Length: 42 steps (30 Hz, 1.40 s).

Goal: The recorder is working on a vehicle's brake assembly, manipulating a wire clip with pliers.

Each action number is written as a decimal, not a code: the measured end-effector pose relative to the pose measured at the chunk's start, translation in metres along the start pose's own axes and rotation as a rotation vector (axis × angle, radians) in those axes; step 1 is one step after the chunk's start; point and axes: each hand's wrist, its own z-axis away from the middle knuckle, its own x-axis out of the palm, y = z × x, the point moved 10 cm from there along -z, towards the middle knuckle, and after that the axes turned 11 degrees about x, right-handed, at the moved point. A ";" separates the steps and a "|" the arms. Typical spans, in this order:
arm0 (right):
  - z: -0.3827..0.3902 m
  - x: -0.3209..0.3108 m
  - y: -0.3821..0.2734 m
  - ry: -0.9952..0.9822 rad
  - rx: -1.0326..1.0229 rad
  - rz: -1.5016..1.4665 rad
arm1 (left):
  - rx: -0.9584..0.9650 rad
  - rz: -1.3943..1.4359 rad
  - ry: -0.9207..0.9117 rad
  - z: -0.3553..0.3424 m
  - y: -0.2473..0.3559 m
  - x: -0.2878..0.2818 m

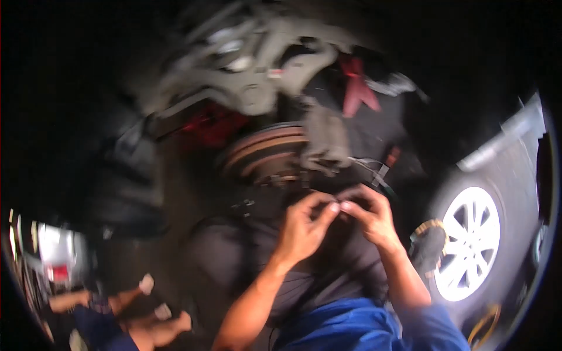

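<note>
My left hand (pixel 304 228) and my right hand (pixel 372 216) meet at the centre, fingertips and thumbs pinched around something small and dark that I cannot make out. Both are over my dark-trousered lap (pixel 234 245). Just beyond them sit a rusty brake disc (pixel 257 155) and a grey caliper (pixel 325 131) attached beside it. To their right lies a tool with a red-orange handle (pixel 391 158). The picture is blurred by motion.
Grey suspension parts (pixel 252 88) hang above, near a red stand (pixel 360 93) and another red object (pixel 213 123). An alloy wheel with tyre (pixel 468 245) is at right, near a dark round object (pixel 427 248). Another person's limbs (pixel 146 327) show at lower left.
</note>
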 end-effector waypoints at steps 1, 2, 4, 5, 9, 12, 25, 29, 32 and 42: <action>0.001 0.003 0.003 0.000 0.026 -0.017 | 0.006 0.041 -0.019 0.004 0.001 -0.002; 0.002 0.010 0.004 -0.029 0.033 -0.026 | 0.007 0.103 -0.041 0.008 0.002 -0.004; 0.002 0.022 0.011 -0.056 0.061 -0.125 | 0.063 0.093 -0.052 0.017 0.008 -0.014; -0.002 0.028 0.012 -0.055 0.042 -0.083 | 0.080 -0.036 -0.019 0.020 0.009 -0.023; -0.015 0.053 0.012 -0.065 -0.046 0.164 | 0.156 -0.350 0.120 0.038 0.024 -0.054; -0.027 0.079 0.012 -0.261 -0.074 0.020 | 0.190 -0.423 0.193 0.046 0.034 -0.071; -0.048 0.090 -0.019 -0.209 0.011 0.106 | 0.102 -0.197 0.273 0.038 0.028 -0.091; -0.023 0.093 -0.010 -0.267 0.059 0.105 | 0.127 -0.397 0.362 0.064 0.038 -0.083; -0.031 0.079 -0.024 -0.140 0.007 0.331 | 0.114 -0.536 0.438 0.077 0.055 -0.094; -0.268 -0.005 -0.131 0.085 -0.269 0.890 | 0.155 -0.509 0.675 0.134 0.073 -0.169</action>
